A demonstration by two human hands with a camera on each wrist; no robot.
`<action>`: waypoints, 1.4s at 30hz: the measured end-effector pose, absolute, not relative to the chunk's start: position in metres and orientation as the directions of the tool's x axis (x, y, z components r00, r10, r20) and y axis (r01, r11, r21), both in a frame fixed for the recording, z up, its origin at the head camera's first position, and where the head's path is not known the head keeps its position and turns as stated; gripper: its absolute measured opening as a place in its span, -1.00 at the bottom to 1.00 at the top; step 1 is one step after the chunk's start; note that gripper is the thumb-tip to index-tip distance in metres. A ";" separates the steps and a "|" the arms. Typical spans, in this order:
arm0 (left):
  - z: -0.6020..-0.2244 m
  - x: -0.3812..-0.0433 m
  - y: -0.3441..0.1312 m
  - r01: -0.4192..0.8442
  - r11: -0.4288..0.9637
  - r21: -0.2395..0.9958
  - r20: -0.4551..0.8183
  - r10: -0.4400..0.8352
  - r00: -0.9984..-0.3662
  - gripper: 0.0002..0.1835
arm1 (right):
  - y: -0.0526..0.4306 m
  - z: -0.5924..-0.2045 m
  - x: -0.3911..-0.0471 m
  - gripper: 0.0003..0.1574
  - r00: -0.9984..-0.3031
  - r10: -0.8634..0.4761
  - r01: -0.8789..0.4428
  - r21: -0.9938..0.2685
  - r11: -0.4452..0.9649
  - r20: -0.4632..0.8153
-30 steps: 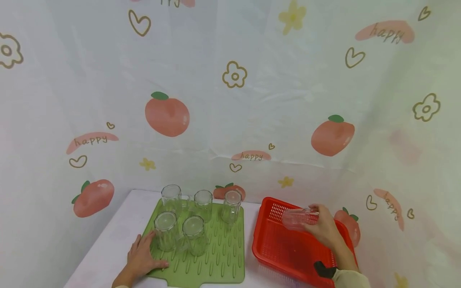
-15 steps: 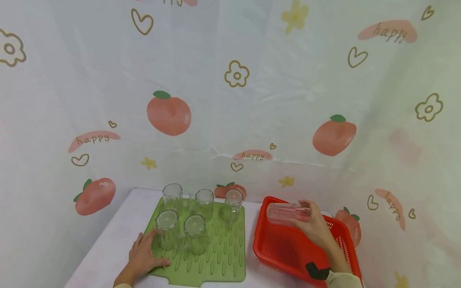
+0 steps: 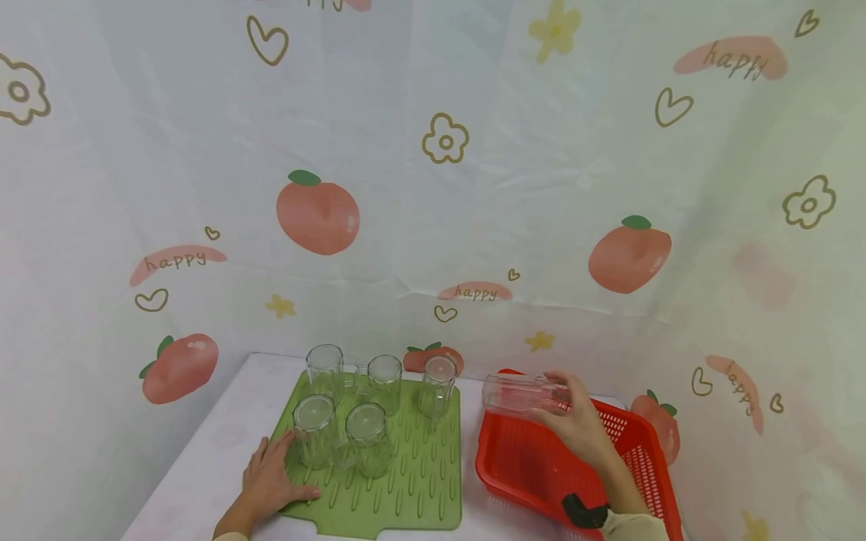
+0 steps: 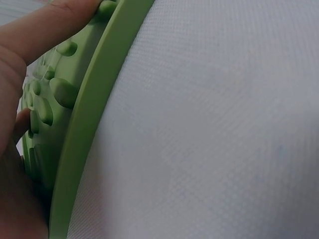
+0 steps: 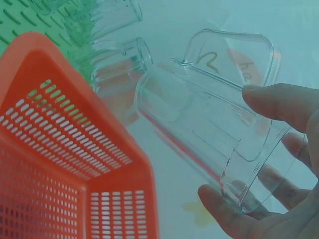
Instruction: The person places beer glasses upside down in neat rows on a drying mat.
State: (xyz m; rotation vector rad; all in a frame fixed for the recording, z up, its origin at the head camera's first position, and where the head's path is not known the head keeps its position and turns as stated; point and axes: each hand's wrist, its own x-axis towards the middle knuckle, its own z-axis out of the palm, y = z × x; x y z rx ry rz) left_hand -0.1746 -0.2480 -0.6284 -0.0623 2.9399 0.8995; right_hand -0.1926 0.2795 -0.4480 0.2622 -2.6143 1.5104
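A clear glass mug (image 3: pixel 513 396) lies on its side in the air over the red basket's back left corner. My right hand (image 3: pixel 576 424) grips it round one end. In the right wrist view the thumb and fingers wrap the mug (image 5: pixel 192 119), with its handle loop facing up. On the green drying mat (image 3: pixel 419 492) my left hand (image 3: pixel 267 481) rests at the left edge, fingers spread and thumb on the ridged surface. Several glass mugs stand on that mat; the nearest mug (image 3: pixel 315 432) is right by the left fingertips.
The red perforated basket (image 3: pixel 521 492) stands on the white table (image 3: pixel 203 473), right of the mat. Another standing mug (image 3: pixel 436 387) occupies the mat's back right corner. A patterned curtain (image 3: pixel 379 315) hangs close behind the table.
My right hand has carried the mug leftward and slightly up, from over the basket's middle to its back left corner. My left hand stays on the mat.
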 end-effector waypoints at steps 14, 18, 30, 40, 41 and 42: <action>-0.631 -0.174 -0.248 -0.045 0.824 0.565 -0.063 -0.011 -0.998 0.43 | 0.264 -0.456 -0.192 -0.07 -0.968 -0.123 -0.249 -0.881 0.402 0.217; -0.631 -0.174 -0.248 -0.045 0.828 0.559 -0.064 -0.011 -0.998 0.44 | 0.258 -0.457 -0.191 -0.09 -0.974 -0.121 -0.224 -0.904 0.364 0.192; -0.625 -0.173 -0.246 -0.051 0.825 0.563 -0.073 -0.012 -0.997 0.43 | 0.240 -0.463 -0.189 -0.14 -0.986 -0.102 -0.159 -0.927 0.339 0.132; -0.622 -0.174 -0.250 -0.021 0.812 0.583 -0.052 0.011 -0.999 0.39 | 0.228 -0.465 -0.188 -0.15 -0.988 -0.113 -0.140 -0.939 0.315 0.109; -0.623 -0.174 -0.251 -0.017 0.806 0.591 -0.049 0.015 -0.999 0.38 | 0.227 -0.464 -0.188 -0.16 -0.987 -0.117 -0.145 -0.942 0.303 0.114; -0.622 -0.174 -0.252 -0.016 0.798 0.602 -0.049 0.017 -0.999 0.38 | 0.226 -0.464 -0.189 -0.16 -0.985 -0.121 -0.150 -0.944 0.295 0.119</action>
